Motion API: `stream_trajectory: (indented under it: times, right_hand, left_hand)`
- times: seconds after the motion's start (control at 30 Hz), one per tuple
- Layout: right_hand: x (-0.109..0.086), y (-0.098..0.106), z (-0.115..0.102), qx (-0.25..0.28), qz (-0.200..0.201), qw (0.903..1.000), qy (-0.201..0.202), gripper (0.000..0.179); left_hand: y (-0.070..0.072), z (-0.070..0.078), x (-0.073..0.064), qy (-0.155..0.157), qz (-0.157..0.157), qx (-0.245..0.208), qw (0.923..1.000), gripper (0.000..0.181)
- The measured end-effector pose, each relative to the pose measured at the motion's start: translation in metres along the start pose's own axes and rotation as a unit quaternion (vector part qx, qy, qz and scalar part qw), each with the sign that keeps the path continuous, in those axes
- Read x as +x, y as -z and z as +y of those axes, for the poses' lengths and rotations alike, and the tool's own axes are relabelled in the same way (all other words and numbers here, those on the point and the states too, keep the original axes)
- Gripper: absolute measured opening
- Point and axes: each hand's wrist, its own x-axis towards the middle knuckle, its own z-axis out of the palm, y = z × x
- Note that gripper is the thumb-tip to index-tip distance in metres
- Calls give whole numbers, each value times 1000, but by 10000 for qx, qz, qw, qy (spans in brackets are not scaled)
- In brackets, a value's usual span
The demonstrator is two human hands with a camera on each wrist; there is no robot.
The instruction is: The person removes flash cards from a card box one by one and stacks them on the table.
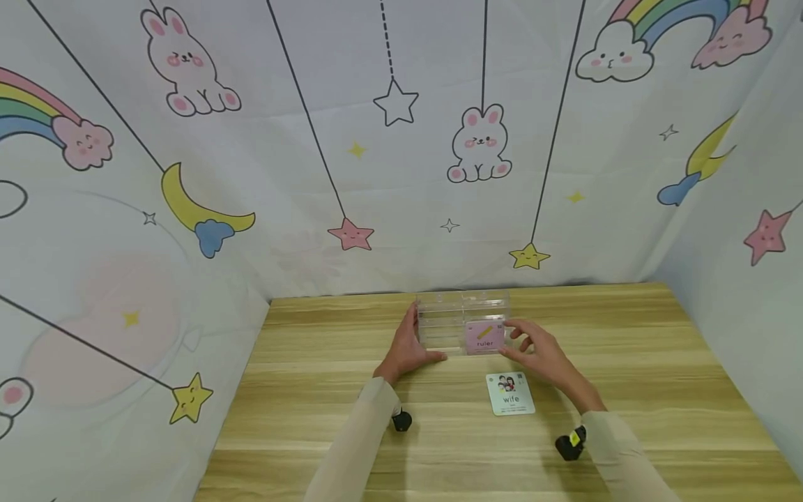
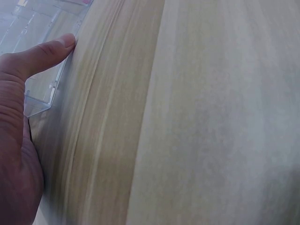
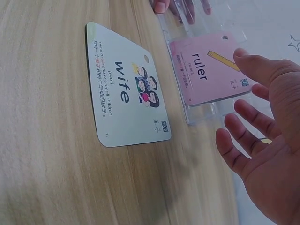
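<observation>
A clear plastic card rack (image 1: 439, 328) with tiered compartments sits near the back edge of the table. My left hand (image 1: 406, 348) grips its left end, thumb (image 2: 56, 49) along the front edge and fingers up the side. A pink "ruler" card (image 1: 484, 337) stands in the lower right compartment. At that card's right edge is my right hand (image 1: 538, 352), its fingers loosely spread and the thumb (image 3: 253, 63) overlapping the card in the right wrist view. A pale green "wife" card (image 3: 124, 89) lies face up on the table, in front of the rack.
The wood-grain table (image 1: 326, 411) ends at a white cloth backdrop (image 1: 401, 188) printed with rabbits, stars and moons. More of this cloth hangs at both sides. Black wrist cameras (image 1: 569, 446) sit at both sleeves, low over the table.
</observation>
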Motion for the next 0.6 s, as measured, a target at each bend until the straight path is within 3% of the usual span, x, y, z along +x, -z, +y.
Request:
stream_trajectory:
  times: [0.6]
  right_hand:
    - [-2, -2, 0, 104, 102, 9999, 60, 54]
  left_hand:
    - [2, 1, 0, -5, -35, -37, 10000, 136]
